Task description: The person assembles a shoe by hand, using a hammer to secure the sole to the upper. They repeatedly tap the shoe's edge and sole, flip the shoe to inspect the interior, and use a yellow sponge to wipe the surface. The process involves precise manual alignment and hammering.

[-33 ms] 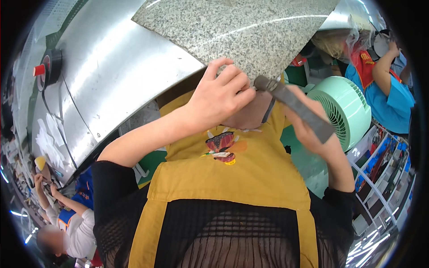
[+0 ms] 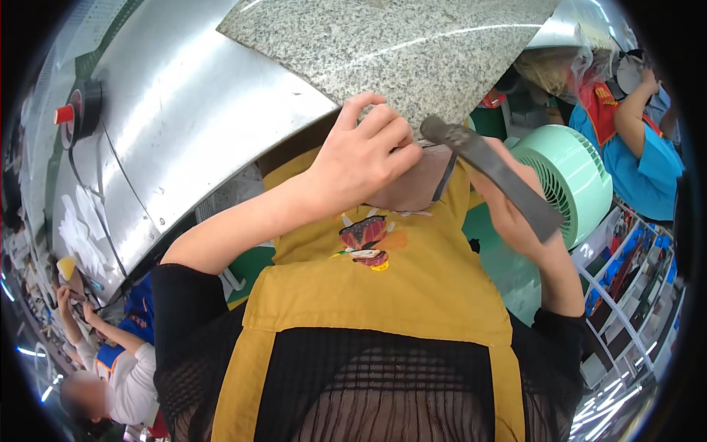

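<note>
My left hand (image 2: 368,151) has its fingers bent and pressed down at the near corner of a speckled granite slab (image 2: 398,59). Under and beside it lies a pinkish-brown leather piece (image 2: 416,184) with a dark edge, partly hidden by the hand and hanging over my yellow apron. My right hand (image 2: 508,191) is closed around a hammer, its handle hidden from above. The dark grey hammer head (image 2: 508,173) has a round end near the left fingertips and a long flat end pointing back toward my right wrist. The round end looks apart from the leather.
A metal worktop (image 2: 191,96) spreads to the left, with a black device with a red knob (image 2: 66,116) and paper scraps (image 2: 82,228). Close by my right hand stands a mint-green fan (image 2: 571,177). Co-workers sit at the far right (image 2: 641,162) and lower left (image 2: 125,368).
The hammer head has shifted slightly, its flat end swinging a little right and toward me. My left hand and the leather piece stay nearly in place.
</note>
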`<state>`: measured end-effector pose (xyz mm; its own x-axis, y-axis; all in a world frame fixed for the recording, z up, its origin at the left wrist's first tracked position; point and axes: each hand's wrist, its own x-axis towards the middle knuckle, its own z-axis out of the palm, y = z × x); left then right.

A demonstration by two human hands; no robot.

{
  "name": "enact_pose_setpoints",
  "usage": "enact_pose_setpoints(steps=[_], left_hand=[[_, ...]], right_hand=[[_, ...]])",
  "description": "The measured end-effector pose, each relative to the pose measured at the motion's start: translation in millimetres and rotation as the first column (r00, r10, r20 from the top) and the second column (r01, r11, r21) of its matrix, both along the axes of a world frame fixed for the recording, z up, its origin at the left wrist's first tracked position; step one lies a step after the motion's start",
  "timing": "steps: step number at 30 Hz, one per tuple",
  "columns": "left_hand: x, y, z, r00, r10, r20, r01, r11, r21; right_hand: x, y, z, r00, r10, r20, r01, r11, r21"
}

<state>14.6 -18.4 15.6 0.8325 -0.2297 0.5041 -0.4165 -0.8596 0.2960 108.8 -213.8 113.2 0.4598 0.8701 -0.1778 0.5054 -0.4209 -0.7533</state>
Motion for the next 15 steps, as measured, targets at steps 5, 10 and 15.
enact_pose_setpoints(steps=[5,10,15], left_hand=[[-3,-3,3,0.997,0.059,-0.054,-0.061,0.998,-0.032],[-7,4,5,0.977,0.088,-0.196,-0.121,0.980,-0.161],[-6,5,7,0.971,0.066,-0.230,-0.114,0.972,-0.205]], right_hand=[[-7,-4,-15,0.990,0.080,0.113,-0.069,0.993,-0.095],[-9,-5,-15,0.999,-0.015,0.028,0.017,0.998,-0.064],[-11,-5,-13,0.999,-0.050,-0.003,0.050,0.999,-0.010]])
